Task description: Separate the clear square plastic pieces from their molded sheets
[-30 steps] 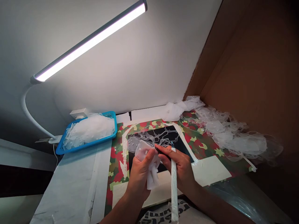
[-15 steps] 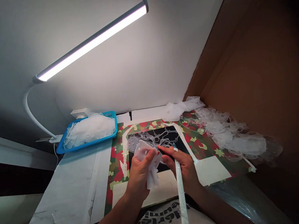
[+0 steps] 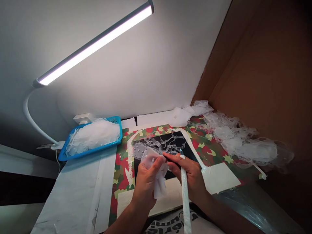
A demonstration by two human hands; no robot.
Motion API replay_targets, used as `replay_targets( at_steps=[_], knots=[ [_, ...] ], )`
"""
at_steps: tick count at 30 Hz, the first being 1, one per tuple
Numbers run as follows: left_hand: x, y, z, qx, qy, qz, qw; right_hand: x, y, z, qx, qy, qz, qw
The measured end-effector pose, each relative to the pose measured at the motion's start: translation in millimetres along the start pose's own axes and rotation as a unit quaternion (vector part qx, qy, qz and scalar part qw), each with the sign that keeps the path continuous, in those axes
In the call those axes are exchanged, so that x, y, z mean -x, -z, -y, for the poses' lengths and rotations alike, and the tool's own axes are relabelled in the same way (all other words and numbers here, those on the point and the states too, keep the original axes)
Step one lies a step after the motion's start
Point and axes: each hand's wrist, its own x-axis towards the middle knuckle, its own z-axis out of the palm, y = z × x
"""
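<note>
My left hand is closed round a translucent white, soft sheet piece with small raised bumps, its thumb pressed on top. The lower part of the piece hangs down below my fingers. My right hand grips a long white-wrapped stick with a bluish pointed tip that sticks up above the knuckles. A thin dark tool shows between the right fingers, close to the piece; its kind is unclear. Beneath both hands lies a black board with thin, stringy translucent offcuts on it.
At the left a blue basket holds a heap of white pieces, beside the foot of a lit bar lamp. Tangled translucent scraps are piled at the right, by a brown cardboard wall. A camouflage-patterned cover lies under the board.
The white-wrapped stick swung to the right with my right hand, then came partly back. My right fingers drew slightly off the piece and returned close to it. My left hand barely moved.
</note>
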Motion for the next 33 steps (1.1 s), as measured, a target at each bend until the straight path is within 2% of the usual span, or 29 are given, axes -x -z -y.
replay_targets(
  at_steps=[3,6,11,27,33],
  knots=[
    [-2.0,6.4,2.3,-0.039,-0.021,-0.008,0.999,-1.9,6.1,-2.7,-0.006,-0.024,0.016,1.0],
    [-4.4,12.9,1.1,-0.125,-0.065,-0.032,0.99,-4.8,17.1,-5.2,-0.012,-0.049,0.069,0.996],
    [-6.0,16.1,-5.2,-0.22,-0.099,-0.044,0.97,-6.6,29.6,-7.8,-0.019,-0.043,0.122,0.991],
    [-3.7,16.5,-1.4,-0.224,-0.097,-0.008,0.97,-1.7,23.0,-3.8,-0.049,-0.07,0.112,0.99],
    [-4.4,15.6,-4.7,-0.244,-0.1,-0.014,0.964,-6.3,32.0,-11.8,-0.057,-0.095,0.164,0.98]
  ],
)
